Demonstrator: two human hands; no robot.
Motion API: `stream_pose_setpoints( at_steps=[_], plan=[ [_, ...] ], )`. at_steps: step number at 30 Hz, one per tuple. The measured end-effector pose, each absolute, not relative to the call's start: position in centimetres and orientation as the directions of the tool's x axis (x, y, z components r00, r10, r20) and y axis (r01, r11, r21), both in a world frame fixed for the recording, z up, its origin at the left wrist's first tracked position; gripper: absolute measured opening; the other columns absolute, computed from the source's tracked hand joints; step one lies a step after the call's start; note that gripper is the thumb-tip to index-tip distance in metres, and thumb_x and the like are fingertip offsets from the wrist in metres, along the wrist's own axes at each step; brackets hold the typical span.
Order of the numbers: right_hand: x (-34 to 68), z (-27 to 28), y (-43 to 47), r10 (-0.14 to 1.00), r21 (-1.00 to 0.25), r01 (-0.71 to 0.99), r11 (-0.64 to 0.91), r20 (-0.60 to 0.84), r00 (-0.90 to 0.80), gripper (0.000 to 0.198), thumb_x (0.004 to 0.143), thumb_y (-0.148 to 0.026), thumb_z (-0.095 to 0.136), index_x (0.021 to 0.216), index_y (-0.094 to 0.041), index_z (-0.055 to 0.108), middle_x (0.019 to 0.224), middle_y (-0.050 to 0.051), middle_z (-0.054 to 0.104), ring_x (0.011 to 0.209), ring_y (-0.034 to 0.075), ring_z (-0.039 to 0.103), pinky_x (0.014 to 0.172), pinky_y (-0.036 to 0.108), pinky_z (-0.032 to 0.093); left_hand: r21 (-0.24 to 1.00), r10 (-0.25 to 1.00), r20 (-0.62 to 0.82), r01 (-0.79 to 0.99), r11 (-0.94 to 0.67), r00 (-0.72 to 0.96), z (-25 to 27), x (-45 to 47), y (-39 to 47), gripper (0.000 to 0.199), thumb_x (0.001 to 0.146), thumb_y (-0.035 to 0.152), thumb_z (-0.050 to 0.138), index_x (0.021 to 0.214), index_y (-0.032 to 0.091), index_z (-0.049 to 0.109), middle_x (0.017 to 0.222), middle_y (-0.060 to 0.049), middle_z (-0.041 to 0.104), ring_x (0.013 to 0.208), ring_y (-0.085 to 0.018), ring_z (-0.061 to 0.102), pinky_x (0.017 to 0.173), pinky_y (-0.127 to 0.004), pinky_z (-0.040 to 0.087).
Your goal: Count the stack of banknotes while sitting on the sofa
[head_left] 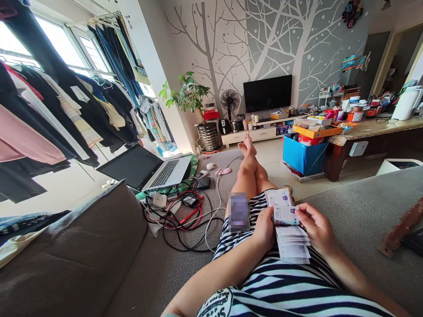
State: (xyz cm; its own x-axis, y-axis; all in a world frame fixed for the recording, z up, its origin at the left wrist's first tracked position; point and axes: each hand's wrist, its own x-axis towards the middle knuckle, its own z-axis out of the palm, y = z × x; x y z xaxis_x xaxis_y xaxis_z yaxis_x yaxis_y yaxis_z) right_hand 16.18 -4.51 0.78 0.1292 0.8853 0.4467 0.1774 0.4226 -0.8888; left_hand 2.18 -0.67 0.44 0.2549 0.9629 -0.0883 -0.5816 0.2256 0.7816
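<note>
A fanned stack of banknotes (292, 246) lies over my striped lap, its lower notes spread toward my body. My left hand (265, 229) is closed round the left edge of the notes, with its thumb on top. At the right edge of a purple-printed upper banknote (284, 215), my right hand (315, 226) pinches with thumb and finger. Beyond it, another banknote (279, 197) rests on the striped cloth. A phone (238, 212), its screen blurred, lies on my thigh to the left of my left hand.
Tangled cables (185, 220), a white charger (157, 200) and an open laptop (168, 172) lie on the grey sofa (132, 273) at left. A blue storage box (304, 156) stands on the floor, beside a cluttered table (373, 130). My crossed bare legs (253, 171) stretch ahead.
</note>
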Motion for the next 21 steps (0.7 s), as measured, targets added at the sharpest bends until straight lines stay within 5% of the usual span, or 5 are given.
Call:
stream_pose_setpoints(
  at_steps=[21],
  plan=[
    [16.49, 0.65, -4.68, 0.873, -0.877, 0.141, 0.460, 0.476, 0.109, 0.041, 0.094, -0.059, 0.062, 0.076, -0.022, 0.066, 0.062, -0.001, 0.053, 0.057, 0.016, 0.046, 0.052, 0.026, 0.039, 0.780, 0.963, -0.110, -0.579, 0.238, 0.247, 0.41, 2.00, -0.81, 0.028, 0.065, 0.042, 0.079, 0.070, 0.017, 0.069, 0.071, -0.005, 0.071, 0.080, -0.025, 0.067, 0.082, -0.035, 0.049]
  ],
)
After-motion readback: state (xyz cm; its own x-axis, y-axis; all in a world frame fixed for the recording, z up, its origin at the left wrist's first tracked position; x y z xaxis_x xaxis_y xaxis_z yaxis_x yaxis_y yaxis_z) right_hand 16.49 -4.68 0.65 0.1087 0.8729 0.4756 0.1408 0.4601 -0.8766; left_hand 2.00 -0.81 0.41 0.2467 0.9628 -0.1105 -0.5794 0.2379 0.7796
